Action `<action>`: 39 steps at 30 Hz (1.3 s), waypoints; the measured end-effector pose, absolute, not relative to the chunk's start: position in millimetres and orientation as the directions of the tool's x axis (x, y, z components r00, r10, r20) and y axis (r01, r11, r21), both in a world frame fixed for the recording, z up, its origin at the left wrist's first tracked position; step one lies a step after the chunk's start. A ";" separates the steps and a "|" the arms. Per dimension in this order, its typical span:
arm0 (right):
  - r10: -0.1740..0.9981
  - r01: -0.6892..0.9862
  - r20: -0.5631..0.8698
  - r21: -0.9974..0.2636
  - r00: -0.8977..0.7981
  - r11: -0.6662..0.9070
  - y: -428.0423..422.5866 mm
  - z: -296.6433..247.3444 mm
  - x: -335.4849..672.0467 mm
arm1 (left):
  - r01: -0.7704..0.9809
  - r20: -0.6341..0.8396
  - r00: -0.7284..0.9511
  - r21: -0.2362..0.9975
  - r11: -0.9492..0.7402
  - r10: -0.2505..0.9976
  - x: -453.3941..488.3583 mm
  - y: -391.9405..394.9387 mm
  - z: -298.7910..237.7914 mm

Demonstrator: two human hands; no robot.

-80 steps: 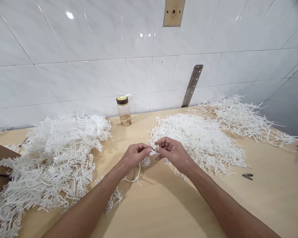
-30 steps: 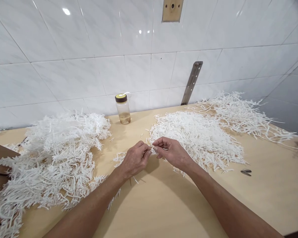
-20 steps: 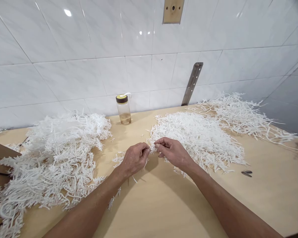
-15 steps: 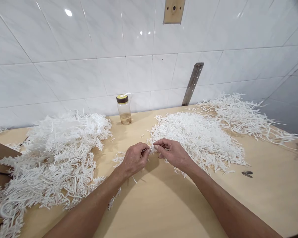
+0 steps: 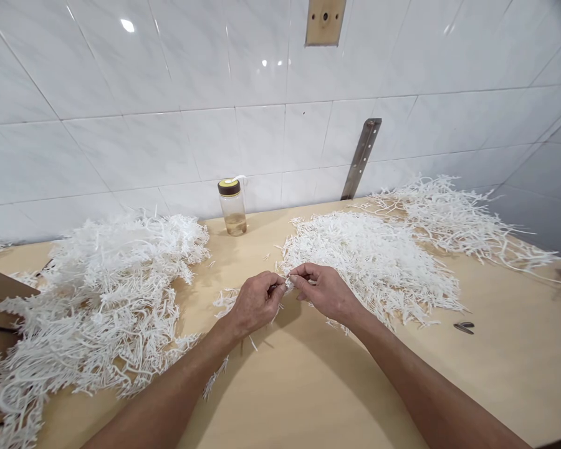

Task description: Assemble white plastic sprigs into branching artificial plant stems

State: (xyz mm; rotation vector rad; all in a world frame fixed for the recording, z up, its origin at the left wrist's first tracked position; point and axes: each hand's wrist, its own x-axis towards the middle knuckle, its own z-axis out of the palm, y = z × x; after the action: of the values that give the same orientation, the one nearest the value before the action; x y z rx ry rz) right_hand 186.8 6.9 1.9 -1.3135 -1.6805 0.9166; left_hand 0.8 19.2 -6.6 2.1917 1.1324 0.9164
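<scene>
A small white piece (image 5: 288, 282) is pinched between the closed fingertips of the left hand (image 5: 256, 302) and right hand (image 5: 326, 292), by the near left edge of the middle white pile (image 5: 364, 259). It is best gripped lightly and evenly, so that nothing snaps

A bottle (image 5: 235, 212) stands between a left strand heap (image 5: 116, 299) and a middle strand heap (image 5: 369, 262); perhaps snips (image 5: 464, 327) lie farther right.
</scene>
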 end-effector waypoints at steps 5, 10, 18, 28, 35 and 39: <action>0.951 0.600 0.285 -0.742 -0.122 0.299 4.3 0.6 183.1 | 0.510 0.297 0.443 0.692 -0.511 0.846 1.4 18.3 -5.3; 0.884 0.749 0.425 -0.517 -0.196 0.414 2.4 -5.9 175.4 | 0.512 0.270 0.430 0.713 -0.478 0.862 2.1 17.4 -0.7; 0.842 0.814 0.527 -0.534 0.110 0.228 13.6 -4.0 196.9 | 0.438 0.316 0.422 0.749 -0.497 0.850 5.1 11.0 2.8; 0.861 0.710 0.492 -0.652 0.131 0.264 12.0 0.9 196.3 | 0.449 0.402 0.373 0.711 -0.541 0.837 3.3 16.4 -2.2; 0.976 0.540 0.196 -0.814 -0.095 0.216 1.9 11.7 186.4 | 0.444 0.455 0.384 0.672 -0.593 0.804 3.1 17.3 -6.7; 0.976 0.492 0.167 -0.843 -0.143 0.216 1.5 9.4 186.1 | 0.436 0.458 0.391 0.672 -0.599 0.799 3.1 17.6 -8.5</action>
State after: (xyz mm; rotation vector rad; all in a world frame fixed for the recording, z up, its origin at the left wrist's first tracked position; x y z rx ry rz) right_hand 186.1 1.5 9.4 -1.3736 -1.7504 0.8250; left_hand 3.1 17.6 -8.5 2.2071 1.0599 1.0889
